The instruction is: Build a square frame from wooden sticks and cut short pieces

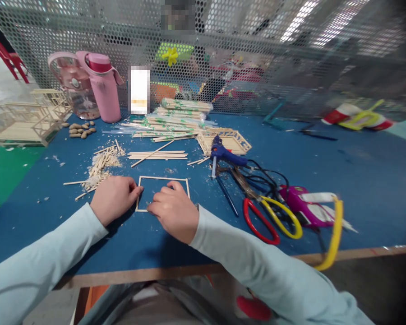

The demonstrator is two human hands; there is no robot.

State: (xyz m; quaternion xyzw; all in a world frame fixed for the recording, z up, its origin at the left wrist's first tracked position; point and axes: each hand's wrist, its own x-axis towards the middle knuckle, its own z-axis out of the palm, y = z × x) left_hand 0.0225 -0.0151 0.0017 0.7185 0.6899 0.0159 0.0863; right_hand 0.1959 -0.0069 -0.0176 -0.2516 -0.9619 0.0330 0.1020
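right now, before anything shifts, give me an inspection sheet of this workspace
Surface: blue tabletop, bits scattered across it
Job's things: rectangular stick frame lying flat; loose sticks beyond it
Clutter: scrap pile, peanuts, glue gun, scissors
Hands: left hand at the frame's left side, right hand over its near right part; grip unclear
Cables: black cable curving behind the scissors
Surroundings: perforated metal screen behind the table

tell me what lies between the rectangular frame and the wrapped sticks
In the head view, a row of loose sticks lies between the rectangular frame and the wrapped sticks, with another stick slanting across it.
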